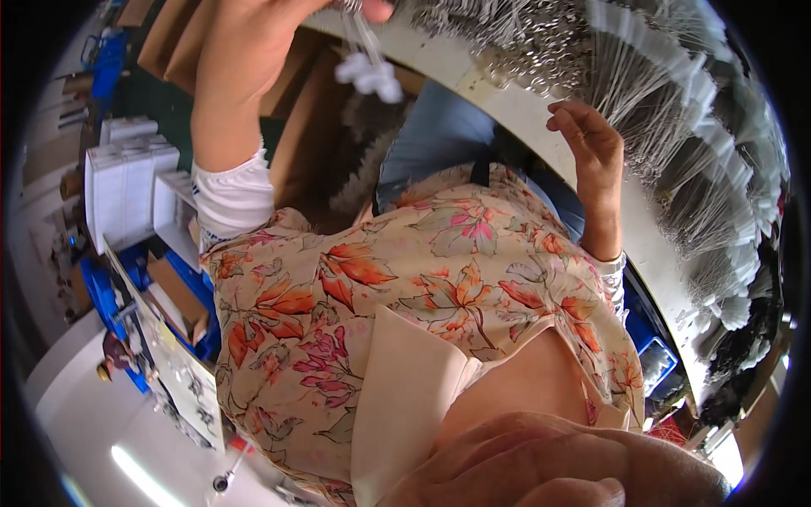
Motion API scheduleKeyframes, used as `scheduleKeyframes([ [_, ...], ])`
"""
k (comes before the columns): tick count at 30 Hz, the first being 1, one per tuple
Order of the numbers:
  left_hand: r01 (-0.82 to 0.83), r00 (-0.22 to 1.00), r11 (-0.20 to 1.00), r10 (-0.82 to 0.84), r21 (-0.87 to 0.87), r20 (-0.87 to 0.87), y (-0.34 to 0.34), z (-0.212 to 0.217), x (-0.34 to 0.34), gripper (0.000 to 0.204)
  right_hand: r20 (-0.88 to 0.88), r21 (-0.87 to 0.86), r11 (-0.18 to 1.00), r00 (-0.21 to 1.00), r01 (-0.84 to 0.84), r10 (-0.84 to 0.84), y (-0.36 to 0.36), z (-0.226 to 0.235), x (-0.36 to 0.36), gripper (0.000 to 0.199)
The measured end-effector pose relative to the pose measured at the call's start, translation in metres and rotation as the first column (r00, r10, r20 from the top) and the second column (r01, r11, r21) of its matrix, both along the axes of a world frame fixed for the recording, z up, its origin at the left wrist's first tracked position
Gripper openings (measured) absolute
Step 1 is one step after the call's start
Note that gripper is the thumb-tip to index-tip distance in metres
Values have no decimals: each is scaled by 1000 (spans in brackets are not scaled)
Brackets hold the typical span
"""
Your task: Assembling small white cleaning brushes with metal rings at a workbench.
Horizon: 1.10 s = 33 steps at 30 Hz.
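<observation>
My left hand (258, 38) is at the top left, partly cut off by the frame edge. Its fingers close on a small bunch of thin wire brushes (368, 78), whose white tufted ends hang down, a little blurred. My right hand (591, 144) is beside the edge of the white table (541, 139), with thumb and fingertips drawn together; whether anything tiny lies between them I cannot make out. On the table next to it lies a large pile of similar wire brushes (629, 93), with looped metal ends toward me and white tufts away.
Brown cardboard (296, 135) stands below my left arm. Stacked white boxes (131, 190) and blue crates (198, 279) are farther left. Another person (118, 353) is at a far table. Dark bristly material (743, 342) lies along the right side.
</observation>
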<state>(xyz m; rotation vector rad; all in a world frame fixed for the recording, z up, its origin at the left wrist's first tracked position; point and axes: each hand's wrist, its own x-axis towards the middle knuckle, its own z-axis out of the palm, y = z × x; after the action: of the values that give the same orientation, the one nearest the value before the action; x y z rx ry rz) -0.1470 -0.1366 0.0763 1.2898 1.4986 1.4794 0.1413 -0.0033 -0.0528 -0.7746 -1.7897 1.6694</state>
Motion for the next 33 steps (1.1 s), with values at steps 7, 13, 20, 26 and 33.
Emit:
scheduleKeyframes([
  [7,-35,914,829,-199,-558,-353,-20,-186,-19,15,230,-229,963,953,-142,195,-18,-24,-14,19],
  [13,-109,579,813,-415,-572,-701,-30,-362,-22,15,292,-230,967,940,-111,178,-23,-12,-1,17],
  [20,-251,594,471,-615,-846,-519,-63,-453,-11,34,331,-266,961,930,-68,158,-23,-17,-6,17],
  [26,29,930,633,-300,-774,-211,-79,-389,-6,27,315,-279,956,932,-88,178,-7,-5,-8,16],
  [33,190,945,834,-13,-518,326,-76,-151,-115,38,221,-181,951,932,-251,288,6,22,-25,14],
])
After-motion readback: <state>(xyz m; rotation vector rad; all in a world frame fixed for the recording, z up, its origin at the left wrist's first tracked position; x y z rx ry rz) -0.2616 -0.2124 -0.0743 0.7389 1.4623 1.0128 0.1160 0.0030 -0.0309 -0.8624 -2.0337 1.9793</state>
